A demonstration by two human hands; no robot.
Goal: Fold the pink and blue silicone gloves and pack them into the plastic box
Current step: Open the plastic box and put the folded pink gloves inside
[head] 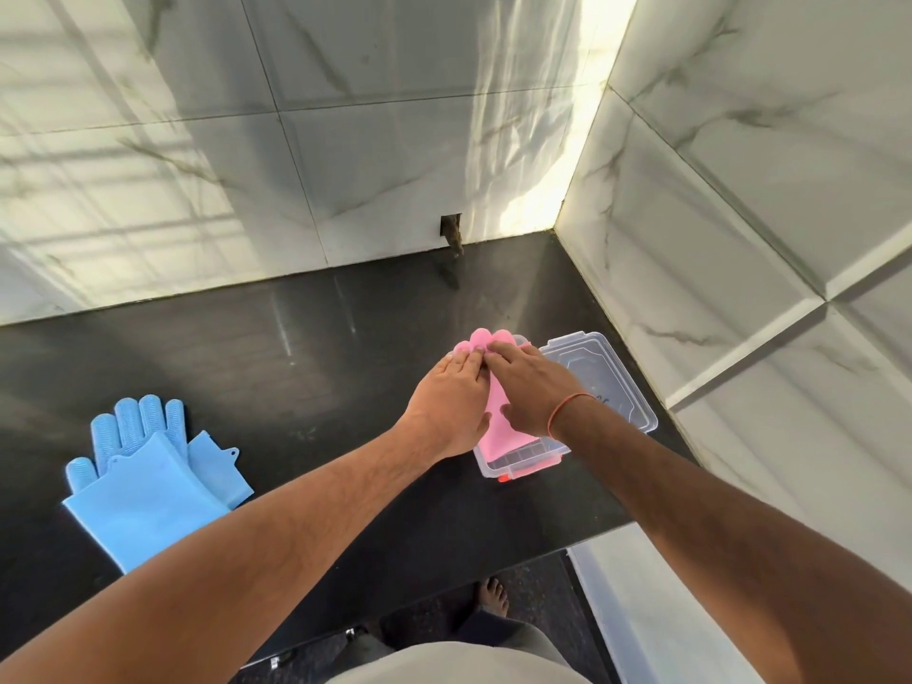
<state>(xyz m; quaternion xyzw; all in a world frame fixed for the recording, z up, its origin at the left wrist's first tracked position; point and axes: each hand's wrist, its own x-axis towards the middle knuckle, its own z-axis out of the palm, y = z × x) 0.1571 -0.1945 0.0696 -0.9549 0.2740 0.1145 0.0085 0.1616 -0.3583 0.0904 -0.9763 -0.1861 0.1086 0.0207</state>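
The pink silicone gloves [495, 403] lie in the clear plastic box [523, 464] at the right of the black counter, their fingertips sticking out over the box's far rim. My left hand [451, 399] and my right hand [530, 392] both press flat on the pink gloves, fingers spread and touching near the fingertips. The blue silicone gloves [143, 478] lie stacked flat at the counter's left, fingers pointing away from me, well apart from both hands.
The box's clear lid [604, 375] lies open just right of the box, close to the marble side wall [740, 239]. The black counter's [296, 367] front edge runs below the box. A small hole [451, 229] sits in the back wall.
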